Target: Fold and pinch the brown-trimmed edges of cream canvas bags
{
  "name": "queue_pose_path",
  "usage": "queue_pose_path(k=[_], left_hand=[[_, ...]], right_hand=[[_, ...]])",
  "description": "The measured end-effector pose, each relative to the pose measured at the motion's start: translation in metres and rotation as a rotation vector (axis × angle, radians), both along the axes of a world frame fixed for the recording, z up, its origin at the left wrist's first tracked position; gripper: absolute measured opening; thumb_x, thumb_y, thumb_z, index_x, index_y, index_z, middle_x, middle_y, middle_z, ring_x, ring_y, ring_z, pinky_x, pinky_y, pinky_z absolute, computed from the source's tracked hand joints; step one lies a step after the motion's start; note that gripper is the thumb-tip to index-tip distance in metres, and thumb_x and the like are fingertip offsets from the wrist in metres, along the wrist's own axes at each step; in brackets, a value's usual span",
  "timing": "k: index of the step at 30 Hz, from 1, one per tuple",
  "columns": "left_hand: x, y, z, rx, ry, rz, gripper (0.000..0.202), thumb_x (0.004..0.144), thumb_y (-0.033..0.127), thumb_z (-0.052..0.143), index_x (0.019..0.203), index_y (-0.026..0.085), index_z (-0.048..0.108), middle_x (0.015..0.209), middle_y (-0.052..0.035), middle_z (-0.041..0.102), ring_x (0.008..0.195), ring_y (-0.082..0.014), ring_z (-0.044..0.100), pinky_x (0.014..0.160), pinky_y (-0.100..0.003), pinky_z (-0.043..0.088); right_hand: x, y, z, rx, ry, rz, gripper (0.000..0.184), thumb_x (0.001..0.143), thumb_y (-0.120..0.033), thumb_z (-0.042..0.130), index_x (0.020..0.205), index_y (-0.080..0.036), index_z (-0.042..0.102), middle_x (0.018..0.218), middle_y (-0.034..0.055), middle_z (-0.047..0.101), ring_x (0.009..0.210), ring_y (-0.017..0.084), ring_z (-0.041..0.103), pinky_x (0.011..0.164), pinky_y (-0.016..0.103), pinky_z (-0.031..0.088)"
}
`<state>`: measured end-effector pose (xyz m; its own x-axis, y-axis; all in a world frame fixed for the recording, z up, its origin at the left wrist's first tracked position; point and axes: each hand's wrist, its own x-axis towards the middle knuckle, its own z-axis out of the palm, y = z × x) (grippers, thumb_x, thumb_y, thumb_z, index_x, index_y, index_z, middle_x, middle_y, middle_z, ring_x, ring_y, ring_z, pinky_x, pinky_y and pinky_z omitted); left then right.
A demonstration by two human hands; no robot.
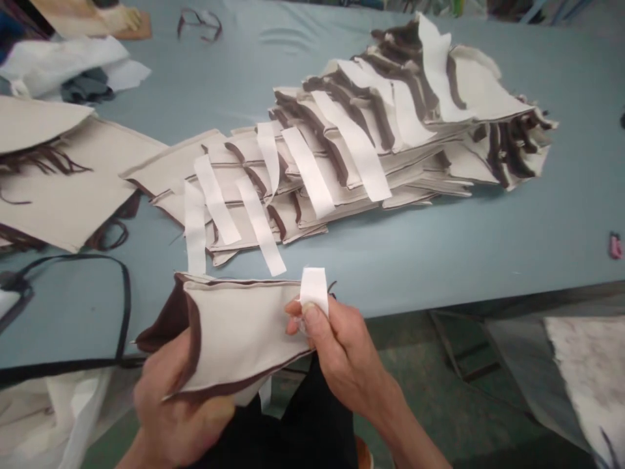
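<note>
My left hand (pixel 170 397) grips the lower left end of a beige fabric piece with brown trim (pixel 239 329), held just off the near edge of the blue table (pixel 488 228). My right hand (pixel 336 345) pinches the piece's right end together with a folded white strip (pixel 314 288) between thumb and fingers. Beyond them, a long fanned stack of similar beige pieces (pixel 351 150) lies across the table, each with a white strip laid over it.
Larger beige fabric panels (pixel 58 182) lie at the left, beside a black strap loop (pixel 73 312). White and dark cloth scraps (pixel 73 71) sit at the far left. A small pink object (pixel 615 245) rests near the table's right edge. Floor and a white sack (pixel 590 371) are below right.
</note>
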<state>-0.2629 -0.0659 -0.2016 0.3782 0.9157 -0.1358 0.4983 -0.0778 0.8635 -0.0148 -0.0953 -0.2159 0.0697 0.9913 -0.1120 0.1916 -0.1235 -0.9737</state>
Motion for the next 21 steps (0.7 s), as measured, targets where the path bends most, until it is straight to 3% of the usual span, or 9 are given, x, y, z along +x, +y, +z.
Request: queue_pose_path(k=[1, 2, 4, 7, 11, 13, 17, 21], left_hand=[[0.002, 0.001, -0.004, 0.163, -0.056, -0.021, 0.026, 0.083, 0.051, 0.077, 0.084, 0.025, 0.077, 0.078, -0.002, 0.078, 0.076, -0.0256, 0.075, 0.072, -0.03, 0.065], [0.005, 0.0, -0.009, 0.175, -0.052, -0.112, 0.025, 0.083, 0.048, 0.077, 0.083, 0.023, 0.078, 0.078, -0.0026, 0.079, 0.071, -0.0239, 0.075, 0.071, -0.03, 0.065], [0.008, -0.003, -0.015, 0.123, -0.04, -0.191, 0.022, 0.09, 0.04, 0.072, 0.088, 0.02, 0.08, 0.082, -0.0041, 0.081, 0.071, -0.0221, 0.077, 0.069, -0.027, 0.064], [0.007, -0.015, -0.012, -0.013, -0.048, -0.222, 0.028, 0.097, 0.035, 0.063, 0.105, 0.016, 0.082, 0.101, -0.0079, 0.085, 0.087, -0.0238, 0.081, 0.077, -0.026, 0.066], [0.005, -0.03, -0.002, -0.094, -0.147, -0.119, 0.04, 0.098, 0.043, 0.065, 0.121, 0.013, 0.079, 0.118, -0.0118, 0.084, 0.102, -0.0293, 0.08, 0.086, -0.033, 0.068], [0.01, -0.031, 0.0, -0.109, -0.177, -0.058, 0.047, 0.096, 0.049, 0.068, 0.125, 0.012, 0.077, 0.122, -0.0137, 0.082, 0.106, -0.0321, 0.079, 0.091, -0.037, 0.068], [0.027, -0.022, 0.001, -0.164, -0.15, 0.007, 0.061, 0.091, 0.062, 0.072, 0.127, 0.012, 0.076, 0.127, -0.0162, 0.081, 0.111, -0.0368, 0.078, 0.096, -0.044, 0.067], [0.036, -0.01, 0.006, -0.324, -0.085, 0.103, 0.075, 0.083, 0.069, 0.076, 0.134, 0.013, 0.073, 0.132, -0.0169, 0.079, 0.114, -0.0392, 0.077, 0.095, -0.044, 0.068]], right_hand=[[-0.005, -0.007, -0.001, 0.019, -0.027, -0.008, 0.034, 0.111, -0.033, 0.043, 0.111, -0.018, 0.074, 0.085, 0.0021, 0.073, 0.069, 0.013, 0.059, 0.072, 0.028, 0.046], [-0.009, -0.014, -0.002, 0.036, -0.052, -0.015, 0.034, 0.111, -0.032, 0.044, 0.111, -0.017, 0.074, 0.085, 0.0023, 0.072, 0.07, 0.013, 0.059, 0.071, 0.027, 0.046], [-0.017, -0.029, -0.003, 0.058, -0.079, -0.033, 0.035, 0.111, -0.033, 0.043, 0.112, -0.016, 0.074, 0.08, 0.001, 0.067, 0.07, 0.013, 0.058, 0.068, 0.027, 0.045], [-0.021, -0.048, -0.003, 0.058, -0.053, -0.018, 0.037, 0.112, -0.038, 0.041, 0.117, -0.016, 0.07, 0.069, -0.0038, 0.055, 0.062, 0.012, 0.052, 0.061, 0.025, 0.041], [-0.015, -0.065, 0.003, 0.019, 0.017, -0.002, 0.038, 0.112, -0.049, 0.04, 0.094, -0.021, 0.058, 0.064, -0.0074, 0.043, 0.055, 0.011, 0.042, 0.053, 0.024, 0.036], [-0.01, -0.072, 0.007, 0.044, 0.018, -0.001, 0.039, 0.112, -0.049, 0.04, 0.087, -0.022, 0.053, 0.064, -0.007, 0.044, 0.055, 0.011, 0.042, 0.054, 0.024, 0.036], [0.006, -0.075, 0.005, 0.1, -0.022, 0.005, 0.04, 0.112, -0.041, 0.04, 0.082, -0.02, 0.057, 0.07, -0.0024, 0.058, 0.062, 0.011, 0.051, 0.061, 0.024, 0.039], [0.026, -0.055, -0.006, -0.015, 0.054, 0.009, 0.041, 0.11, -0.043, 0.043, 0.082, -0.019, 0.062, 0.067, -0.0034, 0.055, 0.058, 0.011, 0.048, 0.057, 0.024, 0.037]])
